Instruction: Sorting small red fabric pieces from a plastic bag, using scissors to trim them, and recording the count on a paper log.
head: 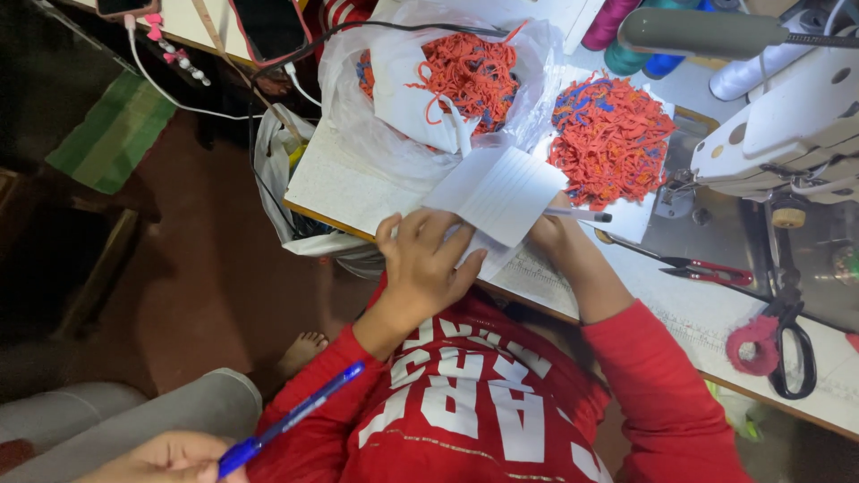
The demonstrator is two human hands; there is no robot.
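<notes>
One of the own hands only in view — low at the left edge, seemingly the left hand, fingers curled shut around a blue pen. Pen angled up and to the right, tip in the air over a red sleeve, touching no paper. Right hand out of frame, so nothing to say of its grip.

Just beside that hand, a grey trouser leg. Ahead, a co-worker in a red top, seen from behind and above, both hands on a lined sheet at the near edge of the table: one hand spread flat over the sheet's lower corner, the other hand at its right side, closed on a white pen.

Judging by this: a waiting step, blue pen held ready but idle, well apart from the sheet. Bringing it to the paper would call for a reach forward and right, past the co-worker's shoulder, onto a part of the sheet not covered by fingers.

Farther out: a clear plastic bag of red fabric scraps, a loose heap of scraps on white paper beside it, red-handled snips, black scissors, a white sewing machine.
</notes>
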